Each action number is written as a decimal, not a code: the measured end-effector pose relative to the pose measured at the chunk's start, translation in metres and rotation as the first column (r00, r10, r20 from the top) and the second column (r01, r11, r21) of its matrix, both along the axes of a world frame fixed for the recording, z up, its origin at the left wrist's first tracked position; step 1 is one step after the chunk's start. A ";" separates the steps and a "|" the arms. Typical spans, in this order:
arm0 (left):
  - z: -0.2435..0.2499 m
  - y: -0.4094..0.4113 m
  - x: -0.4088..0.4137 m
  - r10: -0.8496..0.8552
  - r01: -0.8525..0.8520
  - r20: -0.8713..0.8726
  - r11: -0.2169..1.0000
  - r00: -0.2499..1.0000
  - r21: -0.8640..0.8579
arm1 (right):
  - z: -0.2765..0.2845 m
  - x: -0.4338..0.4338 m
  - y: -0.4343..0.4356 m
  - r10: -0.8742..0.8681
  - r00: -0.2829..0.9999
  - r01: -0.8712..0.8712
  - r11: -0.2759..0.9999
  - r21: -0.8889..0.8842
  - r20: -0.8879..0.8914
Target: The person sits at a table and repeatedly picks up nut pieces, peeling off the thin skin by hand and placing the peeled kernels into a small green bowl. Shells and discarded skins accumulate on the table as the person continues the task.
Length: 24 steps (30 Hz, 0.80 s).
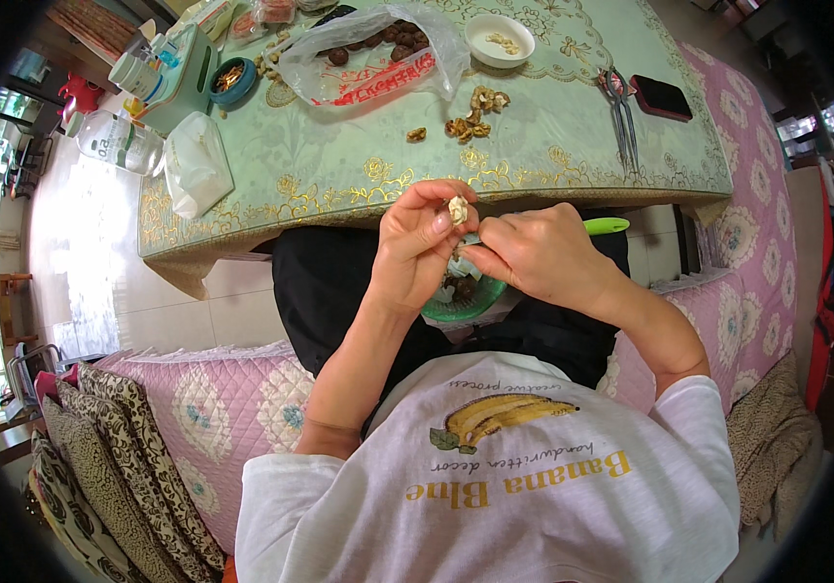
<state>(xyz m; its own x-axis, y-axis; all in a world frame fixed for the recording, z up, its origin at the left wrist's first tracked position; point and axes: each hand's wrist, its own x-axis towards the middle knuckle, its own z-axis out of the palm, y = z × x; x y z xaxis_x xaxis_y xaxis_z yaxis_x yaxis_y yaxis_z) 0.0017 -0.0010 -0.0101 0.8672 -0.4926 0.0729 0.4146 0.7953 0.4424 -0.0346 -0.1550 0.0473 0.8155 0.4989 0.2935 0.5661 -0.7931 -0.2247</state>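
A pale, peeled walnut kernel (458,209) is pinched between the thumb and fingers of my left hand (421,237). Close beside it on the right is my right hand (534,251), its thumb and index finger nearly together; whether something small is between them cannot be told. Below both hands, between my knees, sits a green plastic basin (453,312) holding dark bits and whitish scraps. On the table, brown walnut kernels (469,130) lie in a loose group, with a single kernel (416,134) to their left. Behind them stands a white bowl (500,28) with pale kernel pieces inside.
A plastic bag (380,80) with whole dark walnuts lies on the cloth-covered table (300,153). Metal pliers (621,120) and a phone (661,98) rest at the right. At the left are a blue bowl (232,81), a clear bottle (114,142) and a white bag (197,166).
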 end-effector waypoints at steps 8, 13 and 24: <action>-0.009 0.001 0.000 0.076 -0.075 0.026 0.996 0.997 -0.039 | 0.004 0.006 -0.007 -0.029 0.981 0.082 0.959 0.271 -0.192; -0.004 0.003 0.000 0.096 -0.096 0.034 0.995 0.995 -0.007 | 0.006 0.008 -0.006 -0.008 0.965 0.103 0.931 0.351 -0.262; 0.008 0.007 -0.001 0.188 -0.228 0.215 0.957 0.958 0.182 | 0.007 0.012 -0.005 0.050 0.962 0.055 0.926 0.372 -0.267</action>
<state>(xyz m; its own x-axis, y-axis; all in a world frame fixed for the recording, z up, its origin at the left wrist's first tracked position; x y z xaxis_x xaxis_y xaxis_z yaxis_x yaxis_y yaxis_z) 0.0009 0.0057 -0.0024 0.9309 -0.3248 0.1670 0.1401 0.7399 0.6580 -0.0225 -0.1596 0.0545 0.8904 0.3933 0.2290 0.4412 -0.6226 -0.6463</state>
